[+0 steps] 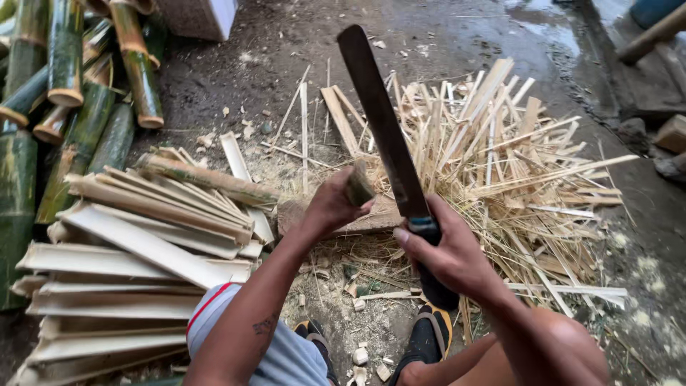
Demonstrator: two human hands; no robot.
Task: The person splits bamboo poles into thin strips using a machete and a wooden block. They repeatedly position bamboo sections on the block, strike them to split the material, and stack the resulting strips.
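Bamboo, a short greenish piece point(359, 187), stands on end in the left hand point(330, 204), whose fingers are closed around it just above a flat wooden block point(371, 218) on the ground. The right hand point(446, 254) is wrapped tight around the black handle of a long dark machete point(382, 125), whose blade rises up and away from the person, tilted a little to the left, with its blunt tip high in the view and its lower part just beside the held piece. Under the hands the ground is littered with chips and shavings, and two feet in dark sandals point(429, 336) show at the bottom edge. To the right of the block lies a loose heap of thin pale bamboo slivers point(500, 157), pointing every way. To the left sits a stack of wide split bamboo slats point(143, 250), pale inner faces up, laid roughly parallel. Behind that stack, at the upper left, whole green bamboo sections point(71, 93) lie piled with their cut ends showing. The ground point(286, 43) beyond is dark and wet-looking.
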